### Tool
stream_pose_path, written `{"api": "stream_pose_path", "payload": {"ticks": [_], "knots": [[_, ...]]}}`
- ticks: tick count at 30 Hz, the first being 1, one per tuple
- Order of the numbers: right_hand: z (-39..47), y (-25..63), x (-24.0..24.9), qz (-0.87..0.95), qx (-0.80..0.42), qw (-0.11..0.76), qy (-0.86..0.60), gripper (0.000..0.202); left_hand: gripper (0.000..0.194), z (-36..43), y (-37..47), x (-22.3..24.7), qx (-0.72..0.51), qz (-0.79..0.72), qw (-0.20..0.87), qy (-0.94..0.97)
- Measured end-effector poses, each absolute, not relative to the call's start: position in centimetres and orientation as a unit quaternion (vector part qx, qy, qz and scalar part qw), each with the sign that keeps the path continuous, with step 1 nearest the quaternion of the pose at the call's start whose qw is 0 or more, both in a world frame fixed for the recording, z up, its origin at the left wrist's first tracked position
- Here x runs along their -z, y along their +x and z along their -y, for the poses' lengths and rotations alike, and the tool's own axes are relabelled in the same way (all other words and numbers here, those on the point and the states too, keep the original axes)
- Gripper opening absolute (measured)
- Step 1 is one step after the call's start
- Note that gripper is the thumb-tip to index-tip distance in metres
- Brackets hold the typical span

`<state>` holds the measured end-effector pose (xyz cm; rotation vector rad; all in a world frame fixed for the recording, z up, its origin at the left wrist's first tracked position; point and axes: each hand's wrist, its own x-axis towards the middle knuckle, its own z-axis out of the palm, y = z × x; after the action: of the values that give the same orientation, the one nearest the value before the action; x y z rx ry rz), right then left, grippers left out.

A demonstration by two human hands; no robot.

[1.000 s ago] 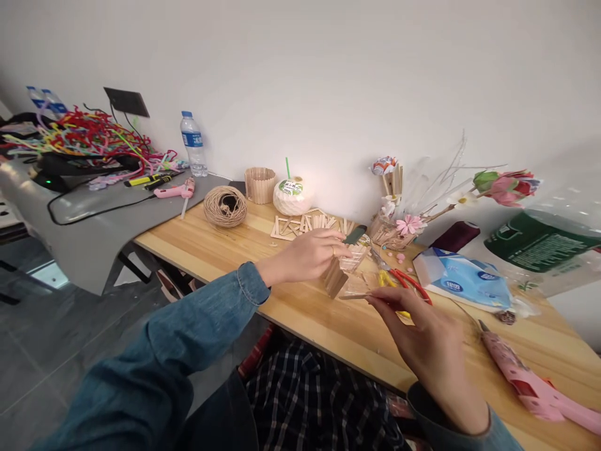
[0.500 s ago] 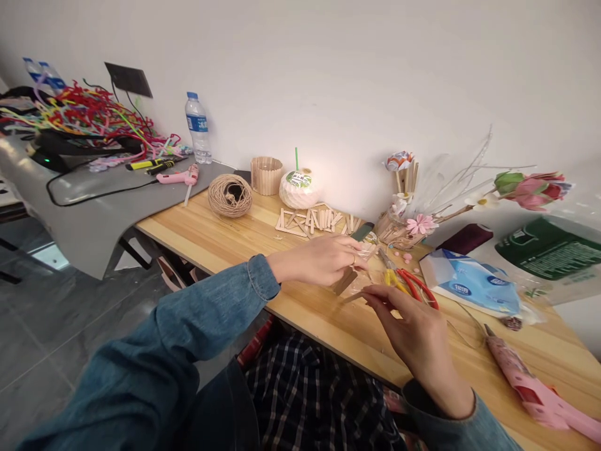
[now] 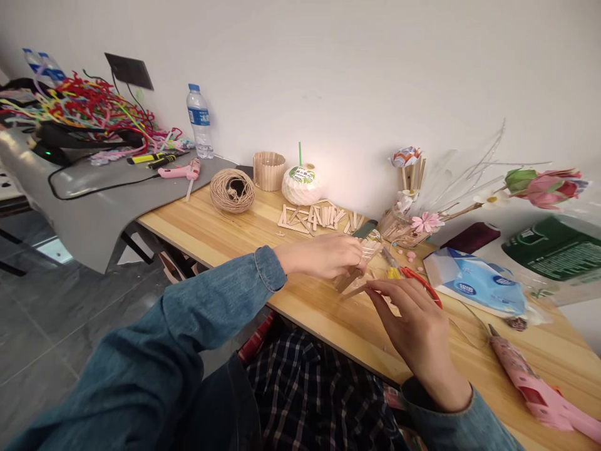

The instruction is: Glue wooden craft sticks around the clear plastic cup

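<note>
My left hand (image 3: 326, 255) is closed round a piece made of wooden craft sticks (image 3: 346, 279), and its fingers hide much of it. My right hand (image 3: 409, 316) pinches a single wooden stick (image 3: 354, 292) between thumb and fingertips, its far end close to the piece. Red-handled pliers or scissors (image 3: 426, 289) lie just behind my right hand, beside something yellow (image 3: 393, 273). Loose wooden sticks (image 3: 323, 216) are scattered beyond my left hand. At the right, a pink glue gun (image 3: 530, 388) rests on the wooden table (image 3: 244, 247).
A twine ball (image 3: 232, 191), a stick-walled cup (image 3: 269, 171) and a white coconut with a green straw (image 3: 301, 186) stand along the back. Paper flowers (image 3: 426, 222) and a blue tissue pack (image 3: 479, 282) are at the right. Another glue gun (image 3: 181, 171) lies on the grey mat (image 3: 110, 216).
My left hand has turned slightly, and more of the pale sticks behind its fingers show. The stick in my right hand stays near the piece. The view has shifted a little.
</note>
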<state>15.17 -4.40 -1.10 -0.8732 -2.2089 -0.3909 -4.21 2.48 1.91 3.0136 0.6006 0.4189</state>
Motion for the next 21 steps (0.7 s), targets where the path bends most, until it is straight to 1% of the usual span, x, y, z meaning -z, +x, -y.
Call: {"api": "stream_pose_path", "payload": {"ticks": [4,9,15,21], "knots": [[4.3,14.8,1.2,0.855,0.144,0.369,-0.334,0.011,0.021,-3.0,-4.1,-1.8,-0.114,-0.184,0.052,0.975],[4.1,14.8,1.3,0.849,0.126,0.384,-0.340,0.008,0.021,-3.7,-4.1,-1.5,-0.122,-0.176,0.085,0.973],[3.7,15.2,1.5,0.834,0.072,0.391,-0.382,0.005,0.017,-4.2,-4.1,-1.4,-0.120,-0.184,0.094,0.971],[3.4,15.1,1.3,0.830,0.077,0.389,-0.393,0.004,0.017,-4.4,-4.0,-1.5,-0.116,-0.172,0.094,0.974]]}}
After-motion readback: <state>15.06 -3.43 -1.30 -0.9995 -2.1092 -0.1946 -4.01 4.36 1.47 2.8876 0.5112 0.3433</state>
